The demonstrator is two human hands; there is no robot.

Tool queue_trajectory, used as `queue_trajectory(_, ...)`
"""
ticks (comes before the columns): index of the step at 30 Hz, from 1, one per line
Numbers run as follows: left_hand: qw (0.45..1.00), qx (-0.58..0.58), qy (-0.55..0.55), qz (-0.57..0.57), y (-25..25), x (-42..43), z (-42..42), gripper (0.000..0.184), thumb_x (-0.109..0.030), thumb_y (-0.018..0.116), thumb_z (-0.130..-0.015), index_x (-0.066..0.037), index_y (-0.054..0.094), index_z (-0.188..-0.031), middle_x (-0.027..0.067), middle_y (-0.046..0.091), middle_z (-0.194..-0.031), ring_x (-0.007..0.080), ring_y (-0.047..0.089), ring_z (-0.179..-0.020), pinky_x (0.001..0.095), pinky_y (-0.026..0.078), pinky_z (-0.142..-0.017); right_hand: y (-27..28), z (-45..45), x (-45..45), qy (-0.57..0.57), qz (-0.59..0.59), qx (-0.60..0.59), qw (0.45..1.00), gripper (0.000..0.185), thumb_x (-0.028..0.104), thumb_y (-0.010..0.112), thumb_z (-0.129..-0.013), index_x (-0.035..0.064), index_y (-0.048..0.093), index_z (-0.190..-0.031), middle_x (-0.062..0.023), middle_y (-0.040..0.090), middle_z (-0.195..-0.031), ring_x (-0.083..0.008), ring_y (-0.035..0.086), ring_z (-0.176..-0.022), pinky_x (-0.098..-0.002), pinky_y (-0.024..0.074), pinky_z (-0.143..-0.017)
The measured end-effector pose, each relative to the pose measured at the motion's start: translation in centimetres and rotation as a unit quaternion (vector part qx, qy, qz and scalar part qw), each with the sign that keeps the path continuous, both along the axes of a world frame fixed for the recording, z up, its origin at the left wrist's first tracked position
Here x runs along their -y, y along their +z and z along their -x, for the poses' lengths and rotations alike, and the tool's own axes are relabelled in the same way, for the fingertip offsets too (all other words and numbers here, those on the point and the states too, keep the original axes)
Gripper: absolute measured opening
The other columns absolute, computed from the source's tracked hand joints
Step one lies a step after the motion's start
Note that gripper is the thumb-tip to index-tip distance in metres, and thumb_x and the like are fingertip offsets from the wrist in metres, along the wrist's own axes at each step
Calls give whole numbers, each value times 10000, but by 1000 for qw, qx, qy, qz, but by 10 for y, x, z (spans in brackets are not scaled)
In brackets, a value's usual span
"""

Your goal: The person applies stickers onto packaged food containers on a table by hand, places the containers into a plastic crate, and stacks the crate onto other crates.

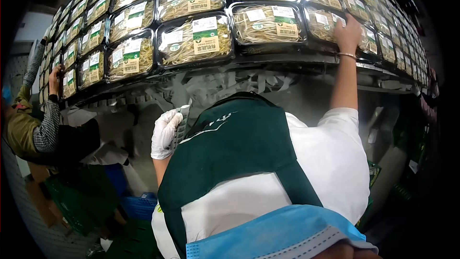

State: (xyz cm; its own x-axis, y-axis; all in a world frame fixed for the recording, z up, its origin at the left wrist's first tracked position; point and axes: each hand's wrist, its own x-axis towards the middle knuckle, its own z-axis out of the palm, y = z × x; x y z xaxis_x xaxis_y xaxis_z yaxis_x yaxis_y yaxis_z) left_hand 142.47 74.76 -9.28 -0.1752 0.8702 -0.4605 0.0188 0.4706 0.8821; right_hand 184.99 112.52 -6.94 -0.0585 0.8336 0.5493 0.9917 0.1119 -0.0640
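My left hand (165, 133), in a white glove, is held low beside my green apron (239, 132). Its fingers are closed around a strip of labels (183, 122) that hangs down along the apron. My bare right hand (349, 33), with a bracelet at the wrist, reaches forward to the packed trays. Its fingers are apart and rest on the film of a sprout tray (322, 23) in the front rows. Left of it sits another sprout tray (266, 25) bearing a white sticker and a green and tan label.
Rows of black sprout trays (195, 38) cover the table, whose metal front edge (297, 62) runs before me. Scraps of label backing (230, 80) hang below it. At left, a co-worker (36, 129) reaches over the trays. A blue crate (139, 206) stands lower left.
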Motion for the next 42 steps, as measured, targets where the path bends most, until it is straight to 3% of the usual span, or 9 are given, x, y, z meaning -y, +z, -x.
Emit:
queue_trajectory(6, 995, -7, 89, -33, 4, 22, -6, 166, -62, 496, -808, 22, 609, -896, -26, 472, -641, 65, 389, -609, 209, 341, -569, 14, 141, -30, 337, -16, -8, 941, 534, 316, 506, -806, 17, 365, -1225, -193, 442, -1205, -326, 419, -1106, -381, 336, -913)
queue_trajectory(9, 992, -11, 113, -51, 11, 32, -11, 188, -67, 485, -811, 22, 608, -923, -1, 527, -682, 72, 437, -635, 205, 366, -607, -10, 194, -40, 340, 100, 111, 929, 623, 530, 301, -849, 120, 263, -1316, -62, 247, -1375, -214, 220, -1271, -419, 197, -1016)
queue_trajectory(13, 991, -33, 117, -62, 20, 53, -11, 217, -62, 467, -810, 22, 604, -955, 21, 584, -755, 80, 491, -686, 200, 385, -658, 20, 209, -50, 309, 333, 120, 883, 540, 504, 310, -858, 134, 396, -1243, -71, 371, -1304, -213, 381, -1181, -374, 324, -952)
queue_trajectory(17, 975, 19, 218, -32, 8, 94, -3, 226, -64, 457, -808, 35, 600, -954, 8, 580, -772, 74, 484, -698, 198, 383, -659, 9, 211, -52, 275, 204, 195, 919, 545, 549, 312, -839, 59, 503, -981, -97, 497, -1117, -229, 468, -1061, -418, 369, -847)
queue_trajectory(18, 974, 17, 224, -35, 5, 106, 3, 226, -64, 457, -808, 35, 600, -954, 8, 580, -772, 74, 484, -698, 198, 383, -659, -44, 201, -69, 306, -71, 150, 938, 586, 566, 302, -832, 52, 492, -1038, -92, 480, -1145, -236, 444, -1088, -447, 343, -872)
queue_trajectory(23, 968, -8, 248, -47, -2, 161, 20, 211, -93, 456, -842, 48, 568, -952, 36, 590, -832, 83, 528, -715, 200, 417, -668, 11, 227, -80, 227, 381, 172, 880, 610, 509, 377, -830, -14, 428, -1141, -225, 458, -1114, -327, 468, -1014, -364, 382, -850)
queue_trajectory(28, 941, -12, 331, -65, 1, 174, 21, 159, -78, 497, -811, 42, 597, -839, -13, 545, -700, 55, 442, -631, 193, 364, -596, -21, 239, -40, 256, 143, 104, 950, 551, 489, 390, -819, 63, 435, -1165, -187, 378, -1244, -263, 382, -1153, -385, 358, -893)
queue_trajectory(39, 964, -18, 248, -97, 12, 162, 42, 184, -61, 472, -817, 26, 611, -900, -16, 554, -702, 45, 443, -626, 184, 366, -586, 13, 417, 72, 297, 306, 191, 884, 702, 596, 177, -830, 128, 167, -1353, -27, 83, -1419, -167, 55, -1308, -419, 102, -1049)
queue_trajectory(42, 956, 23, 278, -96, 24, 155, 34, 183, -67, 469, -824, 28, 609, -894, -22, 556, -708, 34, 443, -622, 181, 365, -573, 37, 411, 55, 383, 376, 168, 827, 648, 547, 391, -807, 79, 386, -1255, -149, 282, -1344, -264, 323, -1216, -375, 295, -984)
